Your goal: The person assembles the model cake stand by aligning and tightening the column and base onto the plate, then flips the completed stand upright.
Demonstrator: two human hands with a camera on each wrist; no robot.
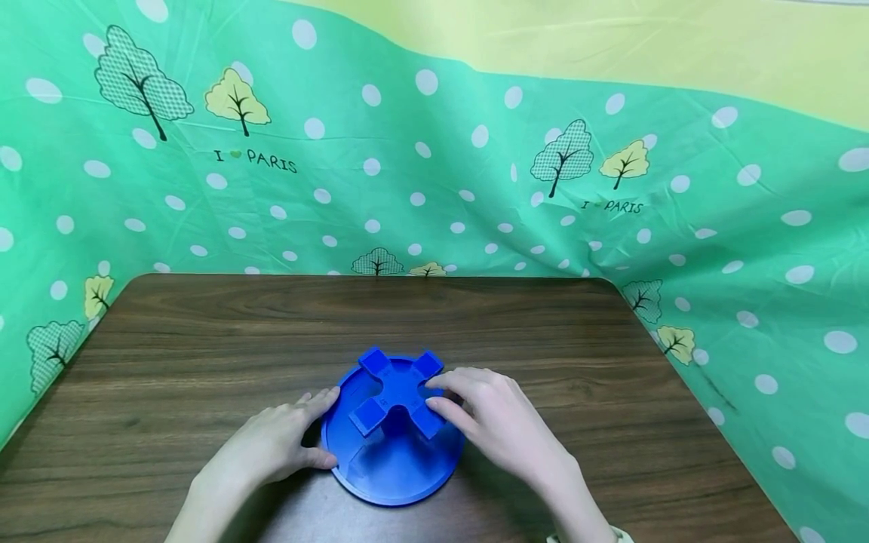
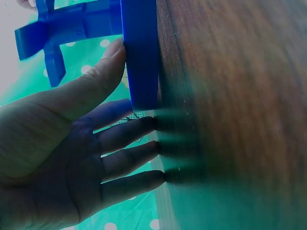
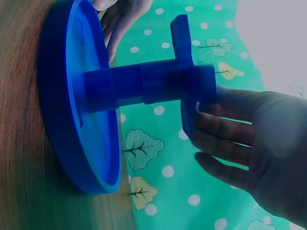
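A blue plastic stand sits on the table, with a round, rimmed base (image 1: 394, 483), an upright post (image 3: 144, 82) and a cross-shaped top (image 1: 399, 388) with upturned arm ends. My left hand (image 1: 274, 437) rests against the left side of the base, its thumb (image 2: 108, 64) on the rim and its fingers extended along the outer edge. From the right, my right hand (image 1: 498, 418) grips the cross-shaped top, thumb and index finger at its right side arms. In the right wrist view, the other fingers (image 3: 223, 129) reach behind and below the top, partly hidden.
The stand is near the front of a dark wood-grain table (image 1: 224, 332). A green cloth (image 1: 421, 173) with white dots, printed trees and a yellow upper band hangs behind the table and along both sides.
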